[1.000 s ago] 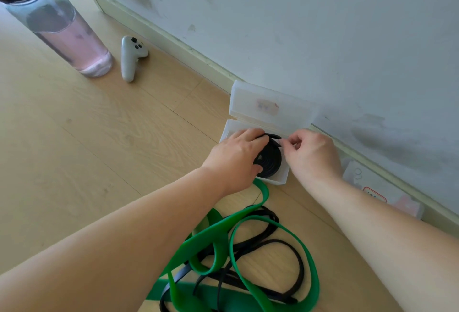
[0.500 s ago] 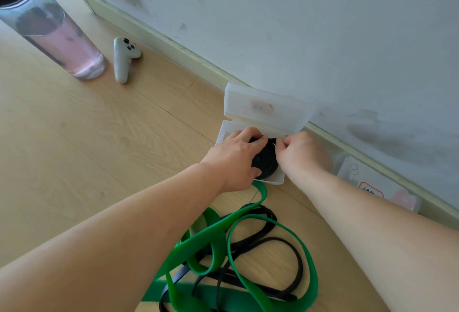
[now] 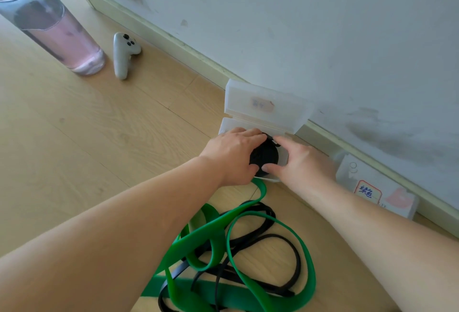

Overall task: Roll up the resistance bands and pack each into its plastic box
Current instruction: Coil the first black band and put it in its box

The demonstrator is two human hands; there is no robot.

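**bandnerd:** Bottom middle of the frame, a green band (image 3: 248, 232) and a loose black band (image 3: 295, 254) are lying tangled on the floor, neither rolled yet. What step is this?

**floorgym22:** Packing the first one, I reckon. Just above the tangle, the left hand (image 3: 233, 155) is curling its fingers over the left edge of the black roll (image 3: 267, 156). The right hand (image 3: 303, 162) is bracketing the other side between thumb and forefinger, with its other fingers lying spread. The roll is sitting in the tray of the open plastic box (image 3: 224, 125), centre frame, with the lid (image 3: 265, 105) leaning back against the wall.

**bandnerd:** Next?

**floorgym22:** Probably seating the coil flat so it isn't springing loose, one hand pinning it while the other is swinging the lid down. A second box (image 3: 372, 187) is waiting centre right. A controller (image 3: 123, 53) and bottle (image 3: 49, 25) are standing upper left.
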